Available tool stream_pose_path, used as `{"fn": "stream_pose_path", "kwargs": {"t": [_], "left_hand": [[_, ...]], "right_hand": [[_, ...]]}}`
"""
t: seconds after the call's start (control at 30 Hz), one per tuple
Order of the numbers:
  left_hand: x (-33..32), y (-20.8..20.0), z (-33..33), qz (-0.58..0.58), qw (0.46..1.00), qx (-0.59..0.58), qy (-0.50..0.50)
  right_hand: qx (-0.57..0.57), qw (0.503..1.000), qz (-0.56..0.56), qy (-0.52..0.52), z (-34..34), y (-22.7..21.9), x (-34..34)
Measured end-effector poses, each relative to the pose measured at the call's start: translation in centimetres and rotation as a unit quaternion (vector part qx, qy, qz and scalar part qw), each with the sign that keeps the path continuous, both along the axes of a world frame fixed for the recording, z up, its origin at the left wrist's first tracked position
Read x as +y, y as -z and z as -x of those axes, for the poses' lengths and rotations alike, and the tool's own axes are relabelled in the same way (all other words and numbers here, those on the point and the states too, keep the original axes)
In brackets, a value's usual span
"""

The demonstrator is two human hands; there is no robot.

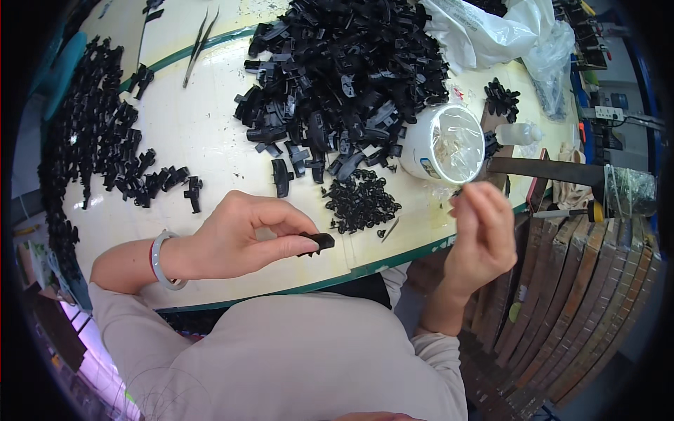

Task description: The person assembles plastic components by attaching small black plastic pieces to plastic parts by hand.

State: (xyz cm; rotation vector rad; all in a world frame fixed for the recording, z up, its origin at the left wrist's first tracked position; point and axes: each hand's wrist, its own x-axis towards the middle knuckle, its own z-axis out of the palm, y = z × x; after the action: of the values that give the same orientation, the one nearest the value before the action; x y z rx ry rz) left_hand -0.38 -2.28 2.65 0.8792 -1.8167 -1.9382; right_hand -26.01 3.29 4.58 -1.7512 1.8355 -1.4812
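My left hand [242, 230] pinches a small curved black plastic part [323, 241] between thumb and fingers, just above the table's near edge. My right hand [483, 228] is raised at the right, below a white tub [420, 144] with clear plastic film in it. Its fingertips are pressed together; a tiny dark bit shows there, too small to name. Between the hands lies a little heap of small black pieces [359, 201]. Beyond it rises a large pile of loose black plastic parts [351, 70]. One single part [282, 178] lies at that pile's near side.
Black parts in rows [98, 126] cover the table's left side. Metal tweezers [200, 48] lie at the back left. Right of the tub are a translucent bottle [518, 134], a dark bar [544, 169] and plastic bags [491, 31]. Brown slabs [562, 281] stand below, right of the table.
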Motion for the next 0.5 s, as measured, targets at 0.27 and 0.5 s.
{"fn": "stream_pose_path", "kwargs": {"t": [0.27, 0.5], "left_hand": [[0.6, 1.6, 0.0, -0.227, 0.972, 0.059, -0.025], [0.5, 1.6, 1.0, -0.094, 0.985, 0.143, 0.028]], "right_hand": [[-0.027, 0.999, -0.015, 0.021, -0.4, 0.4, 0.6], [0.073, 0.988, 0.042, -0.131, -5.3, 3.0, 1.6]]}}
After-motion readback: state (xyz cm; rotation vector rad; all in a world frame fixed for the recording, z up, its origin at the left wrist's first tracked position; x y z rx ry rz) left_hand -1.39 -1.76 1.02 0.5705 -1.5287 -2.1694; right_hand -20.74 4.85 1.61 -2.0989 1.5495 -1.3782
